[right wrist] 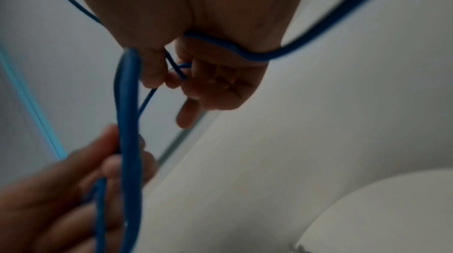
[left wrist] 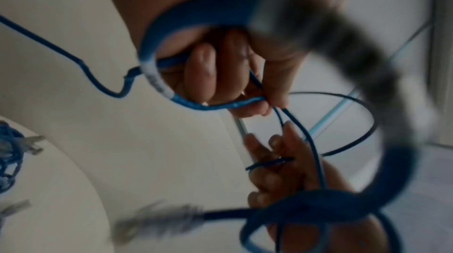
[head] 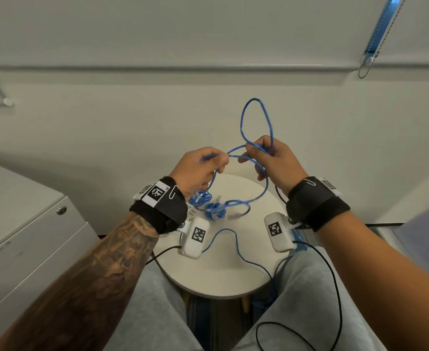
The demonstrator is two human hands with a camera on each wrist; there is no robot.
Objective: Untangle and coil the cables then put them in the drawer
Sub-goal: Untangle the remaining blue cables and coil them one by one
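Showing only overhead: bundled cables (head: 209, 205)

left grip (head: 200, 166) pinching, raised | right grip (head: 271, 158) apparently curled, raised

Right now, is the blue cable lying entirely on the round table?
No, both the left hand and right hand hold loops of the blue cable above the round table.

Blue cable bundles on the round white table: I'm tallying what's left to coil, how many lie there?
2. One small blue cable bundle lies just under the left hand; the other sits right of it, mid-table. More may be hidden behind the wrist.
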